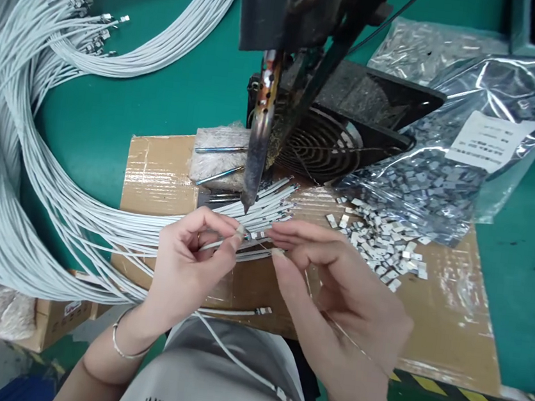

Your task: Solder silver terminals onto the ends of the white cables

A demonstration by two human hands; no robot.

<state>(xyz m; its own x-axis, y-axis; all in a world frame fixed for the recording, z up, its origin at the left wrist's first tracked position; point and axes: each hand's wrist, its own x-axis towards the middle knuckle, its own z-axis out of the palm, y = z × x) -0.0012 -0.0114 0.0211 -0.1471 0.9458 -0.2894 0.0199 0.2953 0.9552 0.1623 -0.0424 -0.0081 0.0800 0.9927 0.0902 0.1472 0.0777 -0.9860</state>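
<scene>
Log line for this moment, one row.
left hand: pinching white cable | right hand: beside metal connector, contact unclear | soldering iron: tip downward | loose connectors: piled on cardboard

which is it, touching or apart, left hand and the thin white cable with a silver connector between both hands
Touching: the head view shows the left hand pinching the thin white cable between thumb and index finger, near its silver connector
</scene>
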